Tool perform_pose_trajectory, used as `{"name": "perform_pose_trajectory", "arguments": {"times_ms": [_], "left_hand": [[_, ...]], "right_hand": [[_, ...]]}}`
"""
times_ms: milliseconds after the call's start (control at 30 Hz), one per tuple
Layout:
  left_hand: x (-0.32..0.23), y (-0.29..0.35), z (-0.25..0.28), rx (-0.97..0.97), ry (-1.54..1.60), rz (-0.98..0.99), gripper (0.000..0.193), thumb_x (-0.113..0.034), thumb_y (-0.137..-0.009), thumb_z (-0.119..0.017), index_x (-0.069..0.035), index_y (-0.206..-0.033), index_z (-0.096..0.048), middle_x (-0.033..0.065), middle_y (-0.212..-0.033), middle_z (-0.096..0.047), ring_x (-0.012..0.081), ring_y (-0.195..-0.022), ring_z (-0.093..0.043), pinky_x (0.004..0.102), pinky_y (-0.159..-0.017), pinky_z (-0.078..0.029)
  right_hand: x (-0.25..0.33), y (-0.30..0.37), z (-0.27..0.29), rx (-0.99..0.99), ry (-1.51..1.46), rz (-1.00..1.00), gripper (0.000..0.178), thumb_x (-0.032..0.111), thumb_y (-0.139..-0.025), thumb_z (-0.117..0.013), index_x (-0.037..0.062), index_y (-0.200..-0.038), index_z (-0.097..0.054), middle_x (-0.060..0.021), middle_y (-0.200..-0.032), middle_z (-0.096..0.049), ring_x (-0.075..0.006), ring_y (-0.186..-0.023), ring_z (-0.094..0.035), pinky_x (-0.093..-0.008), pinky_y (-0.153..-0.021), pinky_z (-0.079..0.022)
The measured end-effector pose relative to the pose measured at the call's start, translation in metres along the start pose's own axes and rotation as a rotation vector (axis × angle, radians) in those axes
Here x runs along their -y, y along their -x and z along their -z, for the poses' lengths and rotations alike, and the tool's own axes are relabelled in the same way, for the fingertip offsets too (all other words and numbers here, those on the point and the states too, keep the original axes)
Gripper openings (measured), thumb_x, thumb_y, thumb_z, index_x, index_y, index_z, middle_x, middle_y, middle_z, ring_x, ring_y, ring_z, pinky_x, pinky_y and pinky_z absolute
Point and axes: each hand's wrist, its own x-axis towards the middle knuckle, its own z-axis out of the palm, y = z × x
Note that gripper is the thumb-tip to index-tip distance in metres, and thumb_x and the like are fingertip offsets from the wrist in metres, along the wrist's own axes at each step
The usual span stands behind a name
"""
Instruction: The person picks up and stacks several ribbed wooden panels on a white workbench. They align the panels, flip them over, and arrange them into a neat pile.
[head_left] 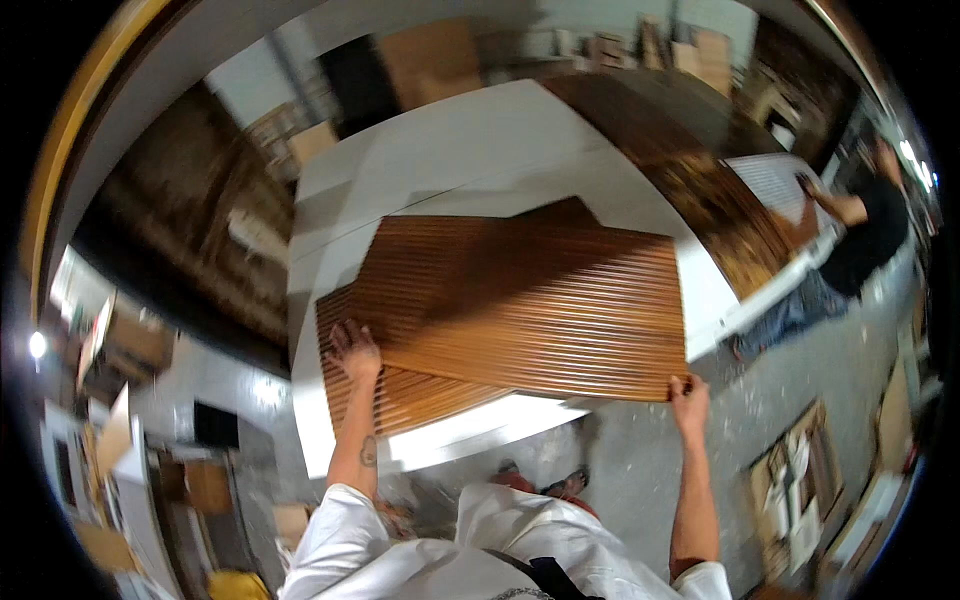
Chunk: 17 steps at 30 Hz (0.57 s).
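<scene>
A brown ribbed wooden panel [560,310] lies askew over a second ribbed panel [430,400], whose ends stick out at the lower left and the far side. Flat on the ribs, my left hand [355,350] has its fingers spread near the left end, where the two panels overlap. My right hand [688,392] is closed on the near right corner of the upper panel, fingers wrapped over its edge. Both panels lie on a large white table [470,160]. A shadow falls across the upper panel.
At the right, a person in a black top [870,240] leans over a light ribbed sheet [768,180] beside a glossy brown board [715,200]. Scrap pieces lie in a wooden tray [800,490] on the floor. Shelving with boxes [205,487] stands lower left.
</scene>
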Motion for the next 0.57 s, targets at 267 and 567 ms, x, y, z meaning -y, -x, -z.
{"name": "perform_pose_trajectory", "arguments": {"times_ms": [267, 567], "left_hand": [[-0.195, 0.049, -0.024, 0.173, 0.019, -0.683, 0.071, -0.05, -0.105, -0.016, 0.001, -0.155, -0.022, 0.0277, -0.161, -0.014, 0.0428, -0.15, -0.011, 0.0593, -0.119, -0.007], [-0.348, 0.052, -0.076, 0.274, 0.044, -0.984, 0.077, -0.059, -0.103, -0.015, -0.005, -0.158, -0.014, 0.0153, -0.166, -0.004, 0.0336, -0.153, 0.0, 0.0596, -0.119, 0.001]], "right_hand": [[0.071, 0.175, -0.028, -0.106, -0.377, -0.106, 0.045, 0.007, -0.094, -0.057, 0.0009, -0.138, -0.049, -0.0269, -0.12, -0.056, -0.042, -0.107, -0.056, -0.0461, -0.094, -0.045], [0.104, 0.251, -0.09, -0.294, -0.702, -0.214, 0.06, 0.01, -0.098, -0.056, -0.0021, -0.151, -0.03, -0.0219, -0.149, -0.042, -0.0292, -0.13, -0.05, -0.0361, -0.106, -0.046]]}}
